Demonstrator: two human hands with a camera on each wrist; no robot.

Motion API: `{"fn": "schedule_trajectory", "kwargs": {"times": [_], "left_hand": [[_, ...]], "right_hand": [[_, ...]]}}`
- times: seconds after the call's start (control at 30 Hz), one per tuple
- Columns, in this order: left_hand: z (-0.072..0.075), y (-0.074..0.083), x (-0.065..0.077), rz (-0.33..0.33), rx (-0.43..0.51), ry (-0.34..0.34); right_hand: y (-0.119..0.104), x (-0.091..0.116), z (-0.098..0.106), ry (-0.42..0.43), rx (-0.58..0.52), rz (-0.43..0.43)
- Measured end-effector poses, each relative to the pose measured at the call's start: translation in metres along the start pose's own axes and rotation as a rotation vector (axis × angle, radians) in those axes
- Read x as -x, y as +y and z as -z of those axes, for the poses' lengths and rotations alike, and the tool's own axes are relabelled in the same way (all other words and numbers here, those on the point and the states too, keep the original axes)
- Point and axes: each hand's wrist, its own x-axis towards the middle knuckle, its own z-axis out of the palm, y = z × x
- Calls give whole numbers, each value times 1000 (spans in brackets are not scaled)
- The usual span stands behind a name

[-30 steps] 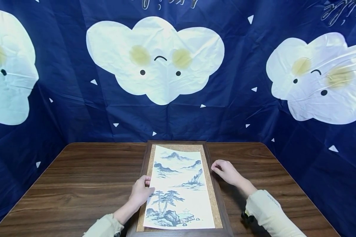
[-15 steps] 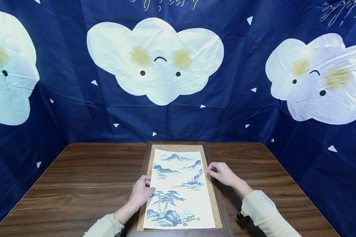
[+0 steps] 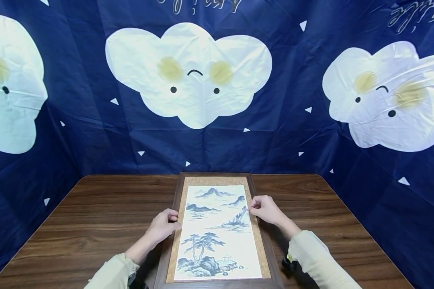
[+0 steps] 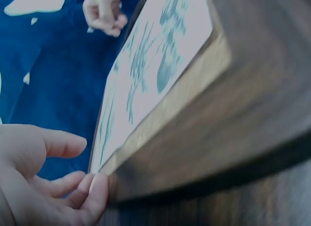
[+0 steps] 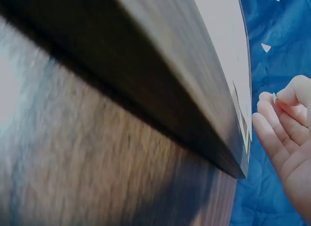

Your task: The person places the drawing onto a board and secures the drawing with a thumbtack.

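Landscape print [image 3: 217, 224] lies on the cork sheet [image 3: 217, 181], no fastening visible, so a nudge could skew it. Right hand [image 3: 269, 208], by its right edge, pinches a tiny pale thing [image 5: 274, 96], too small to identify and easily dropped; left hand [image 3: 162, 225], fingers loose, is at the left rail of the wooden frame [image 3: 217, 284]. Tabletop [image 3: 123, 212] gives sideways room; the far edge, which the frame reaches, leaves little
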Motion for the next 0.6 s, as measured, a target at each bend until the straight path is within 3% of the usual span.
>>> {"fn": "schedule_trajectory", "kwargs": {"times": [0.17, 0.27, 0.4, 0.53, 0.6], "left_hand": [[10, -10, -11, -39, -51, 11], [14, -17, -18, -52, -36, 6], [16, -24, -23, -56, 22, -11], [17, -28, -24, -41, 60, -51], [18, -29, -24, -35, 57, -65]], "right_hand": [[-15, 0, -2, -46, -79, -28], [-29, 0, -3, -73, -125, -50], [-17, -5, -10, -101, -171, -27], [1, -11, -18, -122, -285, 31], [2, -13, -19, -132, -340, 20]]}}
